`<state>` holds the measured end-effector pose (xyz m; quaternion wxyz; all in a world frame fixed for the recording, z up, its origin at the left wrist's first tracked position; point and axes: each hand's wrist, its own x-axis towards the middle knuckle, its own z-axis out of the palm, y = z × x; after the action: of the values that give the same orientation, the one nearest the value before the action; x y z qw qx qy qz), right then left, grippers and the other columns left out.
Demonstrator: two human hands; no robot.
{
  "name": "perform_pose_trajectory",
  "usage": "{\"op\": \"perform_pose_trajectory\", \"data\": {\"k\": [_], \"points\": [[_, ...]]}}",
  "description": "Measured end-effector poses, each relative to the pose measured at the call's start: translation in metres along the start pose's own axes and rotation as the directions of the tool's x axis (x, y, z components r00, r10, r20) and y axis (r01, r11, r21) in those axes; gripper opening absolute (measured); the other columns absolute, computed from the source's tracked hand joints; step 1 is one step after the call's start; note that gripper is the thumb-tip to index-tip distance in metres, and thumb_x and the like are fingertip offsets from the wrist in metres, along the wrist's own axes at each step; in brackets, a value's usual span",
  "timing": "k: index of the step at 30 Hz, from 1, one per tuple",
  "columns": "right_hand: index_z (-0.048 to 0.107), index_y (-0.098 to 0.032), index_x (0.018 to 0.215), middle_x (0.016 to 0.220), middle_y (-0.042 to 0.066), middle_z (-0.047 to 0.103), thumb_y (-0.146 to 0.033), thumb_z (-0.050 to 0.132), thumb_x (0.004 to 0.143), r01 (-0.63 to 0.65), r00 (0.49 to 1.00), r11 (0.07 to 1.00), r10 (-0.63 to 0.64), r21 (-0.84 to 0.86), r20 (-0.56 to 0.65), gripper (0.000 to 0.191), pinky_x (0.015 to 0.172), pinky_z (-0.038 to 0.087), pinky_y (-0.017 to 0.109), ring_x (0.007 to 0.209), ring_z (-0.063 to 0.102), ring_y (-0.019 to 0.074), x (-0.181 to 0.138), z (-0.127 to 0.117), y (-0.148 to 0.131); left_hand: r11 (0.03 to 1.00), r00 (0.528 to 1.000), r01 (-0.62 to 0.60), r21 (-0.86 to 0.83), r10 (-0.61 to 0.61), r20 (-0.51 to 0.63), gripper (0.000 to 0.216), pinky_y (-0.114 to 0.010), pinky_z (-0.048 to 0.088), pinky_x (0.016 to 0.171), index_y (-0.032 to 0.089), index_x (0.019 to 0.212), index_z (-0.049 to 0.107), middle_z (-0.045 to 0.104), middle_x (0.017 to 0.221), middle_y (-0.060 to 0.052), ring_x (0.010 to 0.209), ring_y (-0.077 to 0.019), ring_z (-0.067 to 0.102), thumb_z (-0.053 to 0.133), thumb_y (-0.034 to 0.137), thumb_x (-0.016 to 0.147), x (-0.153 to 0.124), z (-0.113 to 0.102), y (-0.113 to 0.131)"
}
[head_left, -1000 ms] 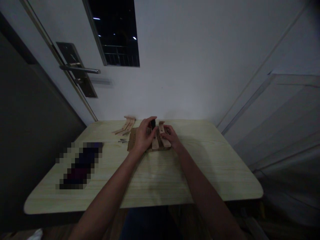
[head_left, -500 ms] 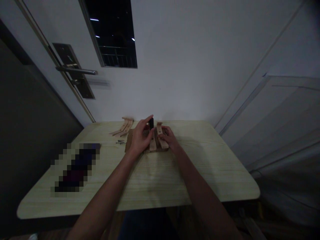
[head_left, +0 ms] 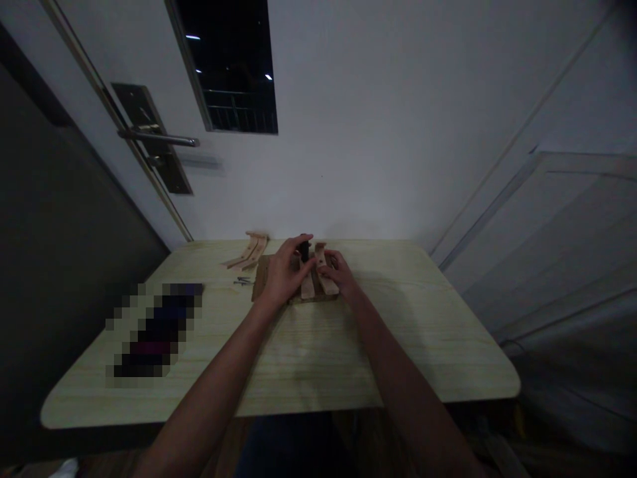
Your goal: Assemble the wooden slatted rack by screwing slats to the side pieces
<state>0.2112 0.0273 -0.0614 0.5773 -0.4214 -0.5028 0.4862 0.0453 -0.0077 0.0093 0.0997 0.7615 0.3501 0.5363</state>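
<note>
My left hand (head_left: 284, 271) is closed around a short black upright handle (head_left: 304, 249), whose lower end my fingers hide. It stands over a pale angled wooden piece (head_left: 307, 287) with a raised far end. Beside that, to the right, a second angled wooden piece (head_left: 326, 284) with a small hole is gripped between the thumb and fingers of my right hand (head_left: 342, 271). Both wooden pieces rest on a rough brown board (head_left: 261, 275), partly covered by my left hand. What tool the black handle belongs to cannot be made out.
Two more angled wooden pieces (head_left: 253, 252) lie at the table's back left, with several screws or nails (head_left: 243, 281) in front of them. A blurred dark object (head_left: 159, 332) is on the left of the light wooden table (head_left: 438, 345). Behind stands a white door with a metal handle (head_left: 164, 139).
The whole view has shifted slightly. My left forefinger now lies lower across the top of the black handle. My right hand keeps its grip on the wooden piece.
</note>
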Motion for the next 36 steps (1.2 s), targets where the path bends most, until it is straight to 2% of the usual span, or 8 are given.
{"op": "perform_pose_trajectory", "data": {"k": [5, 15, 20, 27, 32, 36], "points": [[0.053, -0.027, 0.095, 0.093, -0.001, 0.063, -0.035, 0.077, 0.054, 0.014, 1.0, 1.0, -0.014, 0.002, 0.015, 0.049, 0.081, 0.052, 0.037, 0.089, 0.061, 0.0204, -0.0004, 0.0008, -0.0017, 0.996, 0.998, 0.052, -0.068, -0.053, -0.019, 0.033, -0.03, 0.056, 0.081, 0.025, 0.121, 0.059, 0.069, 0.11, -0.005, 0.088, -0.0155, 0.068, 0.064, 0.02, 0.088, 0.0005, 0.0003, 0.0015], [0.053, -0.027, 0.099, 0.096, 0.0, 0.062, -0.033, 0.074, 0.056, 0.012, 1.0, 1.0, -0.012, -0.003, 0.008, 0.048, 0.087, 0.051, 0.041, 0.092, 0.06, 0.0213, -0.0014, 0.0004, 0.0, 0.989, 0.995, 0.095, -0.11, -0.092, 0.026, 0.052, -0.034, 0.057, 0.082, 0.029, 0.135, 0.045, 0.068, 0.119, -0.009, 0.088, -0.0167, 0.069, 0.06, 0.014, 0.087, -0.0018, -0.0003, 0.0014], [0.053, -0.028, 0.098, 0.097, 0.001, 0.063, -0.032, 0.074, 0.057, 0.007, 1.0, 1.0, -0.007, -0.014, 0.016, 0.047, 0.088, 0.05, 0.042, 0.094, 0.061, 0.0222, 0.0001, -0.0003, 0.0027, 0.976, 0.992, 0.123, -0.179, -0.123, 0.009, 0.049, -0.034, 0.057, 0.085, 0.028, 0.131, 0.044, 0.068, 0.118, -0.009, 0.095, -0.0169, 0.07, 0.06, 0.014, 0.087, -0.0032, 0.0028, -0.0022], [0.053, -0.027, 0.099, 0.096, 0.0, 0.062, -0.033, 0.076, 0.054, 0.017, 1.0, 1.0, -0.017, 0.002, 0.024, 0.051, 0.087, 0.05, 0.041, 0.091, 0.06, 0.0214, 0.0042, -0.0016, 0.0078, 0.998, 0.998, 0.059, -0.012, -0.059, -0.015, 0.047, -0.035, 0.057, 0.085, 0.026, 0.128, 0.055, 0.064, 0.115, -0.008, 0.093, -0.0181, 0.066, 0.069, 0.021, 0.084, -0.0024, 0.0029, -0.0007], [0.055, -0.028, 0.096, 0.096, 0.0, 0.062, -0.032, 0.077, 0.053, 0.038, 0.999, 0.999, -0.038, 0.006, 0.019, 0.049, 0.087, 0.049, 0.04, 0.091, 0.059, 0.0217, 0.0039, -0.0018, 0.0072, 0.997, 0.997, 0.074, -0.004, -0.074, -0.029, 0.043, -0.032, 0.056, 0.08, 0.027, 0.127, 0.058, 0.066, 0.104, -0.006, 0.083, -0.0152, 0.063, 0.068, 0.022, 0.086, -0.0009, 0.001, -0.0007], [0.054, -0.027, 0.097, 0.096, 0.0, 0.062, -0.033, 0.077, 0.053, 0.028, 1.0, 1.0, -0.028, 0.007, 0.007, 0.049, 0.086, 0.049, 0.04, 0.092, 0.059, 0.0225, 0.0034, -0.0011, 0.0073, 0.995, 0.995, 0.096, -0.008, -0.096, -0.028, 0.045, -0.028, 0.056, 0.076, 0.026, 0.129, 0.057, 0.067, 0.106, -0.005, 0.078, -0.0126, 0.063, 0.068, 0.023, 0.086, -0.001, 0.0009, -0.0002]]}}
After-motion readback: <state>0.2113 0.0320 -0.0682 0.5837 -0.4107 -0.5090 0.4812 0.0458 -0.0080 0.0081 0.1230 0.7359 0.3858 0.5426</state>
